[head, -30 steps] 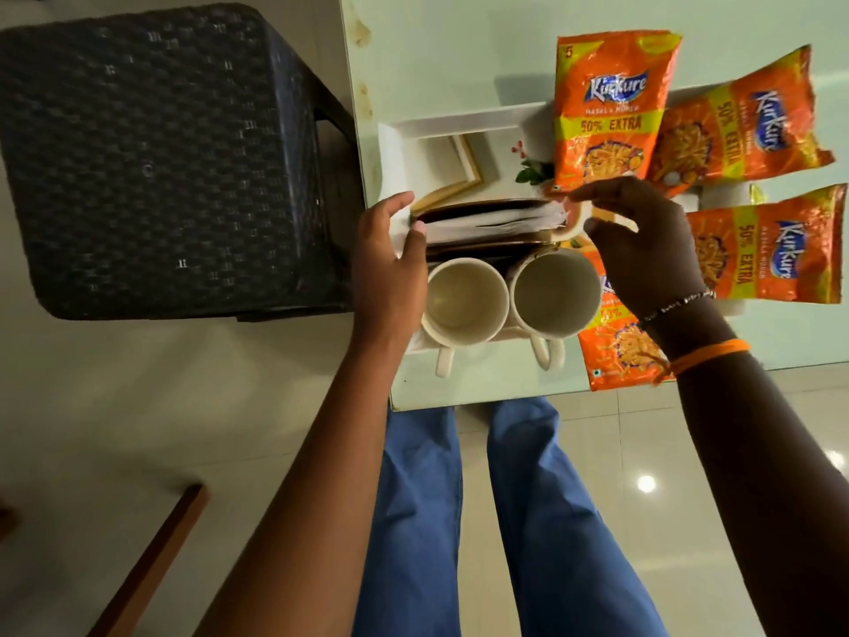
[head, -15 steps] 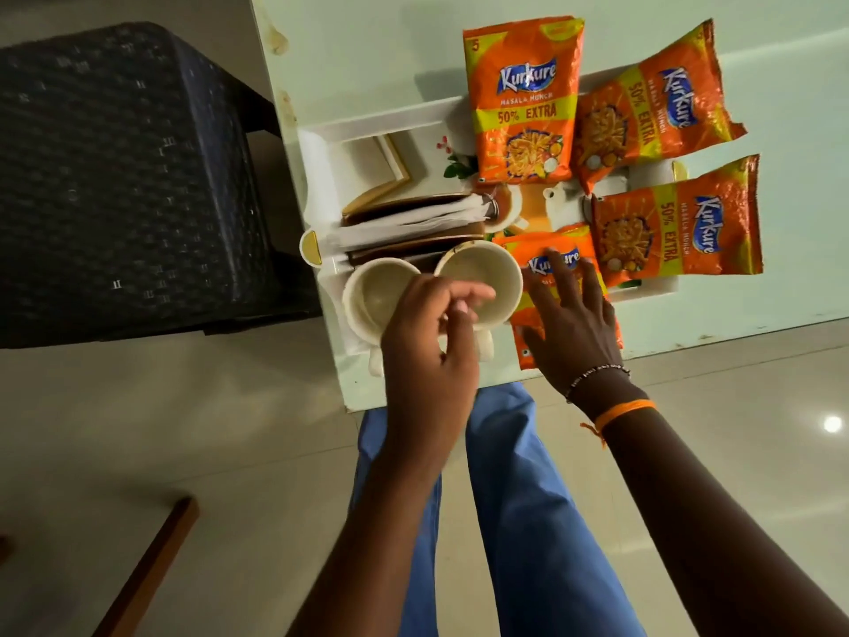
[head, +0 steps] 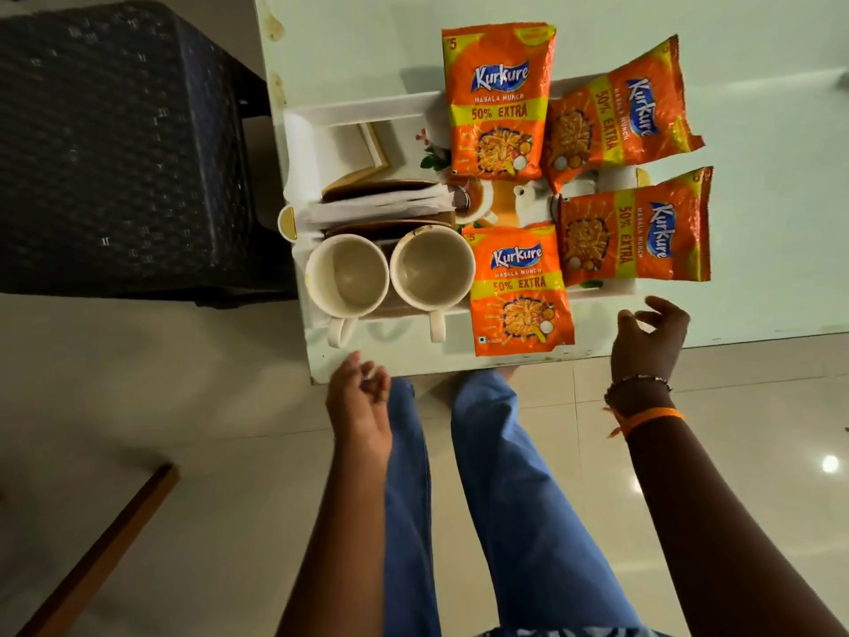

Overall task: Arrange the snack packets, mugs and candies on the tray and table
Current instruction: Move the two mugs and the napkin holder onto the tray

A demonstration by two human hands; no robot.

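Observation:
Several orange Kurkure snack packets lie on the right half of the white tray; the nearest packet overhangs the tray's front rim. Two empty cream mugs, the left mug and the right mug, stand side by side at the tray's front left, handles towards me. Behind them is a stack of brown plates with white napkins. My left hand hovers off the table's front edge, loosely curled, holding nothing. My right hand hovers at the table edge right of the nearest packet, fingers apart. I see no candies.
The pale green table extends to the right and back of the tray. A dark woven chair stands left of the table. My blue-trousered legs are below the front edge, and a wooden bar crosses the floor at lower left.
Both hands have pulled back from the tray: the left hand left the mugs and dropped below the table edge, the right hand came off the nearest packet and moved right.

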